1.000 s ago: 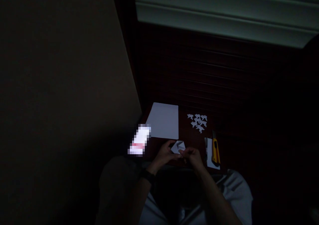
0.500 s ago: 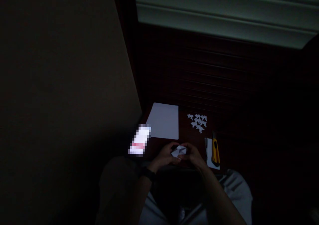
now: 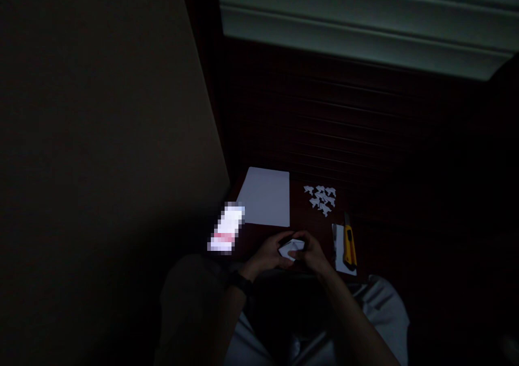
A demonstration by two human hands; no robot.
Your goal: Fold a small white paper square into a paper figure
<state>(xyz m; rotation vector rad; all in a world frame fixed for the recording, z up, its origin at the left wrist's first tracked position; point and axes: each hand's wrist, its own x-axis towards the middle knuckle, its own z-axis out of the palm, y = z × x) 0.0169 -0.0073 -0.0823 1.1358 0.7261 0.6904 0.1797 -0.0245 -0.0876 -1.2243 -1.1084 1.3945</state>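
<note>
Left hand [image 3: 267,253] and right hand [image 3: 311,253] together pinch a small folded paper [image 3: 287,248] between thumbs and fingers, one at each side; the fingers behind it are partly hidden. Such a two-sided hold would probably steady the paper and keep its creases from springing apart. The paper lies at the near edge of the surface, between the knees in pale trousers [image 3: 387,312]; a dark band [image 3: 240,283] circles the left wrist.

To the right, a yellow cutter [image 3: 349,250] rests partly over white paper strips [image 3: 339,255], its blade end pointing away from the person, an arrangement that seems to leave the handle near the right hand. To the left lies a bright screen [image 3: 227,228], apparently a phone, its content blurred; its slant presumably suits reading from the seat. Just beyond it, a large white sheet [image 3: 265,198] lies flat. Well to its right, small folded pieces [image 3: 320,197] form a loose cluster, perhaps set there out of the hands' way.

The surface [image 3: 297,209] is dark and reddish. Behind it stand a dark ridged panel [image 3: 324,117] and pale horizontal boards [image 3: 365,31]; a plain wall [image 3: 101,112] closes the left of the dim room.
</note>
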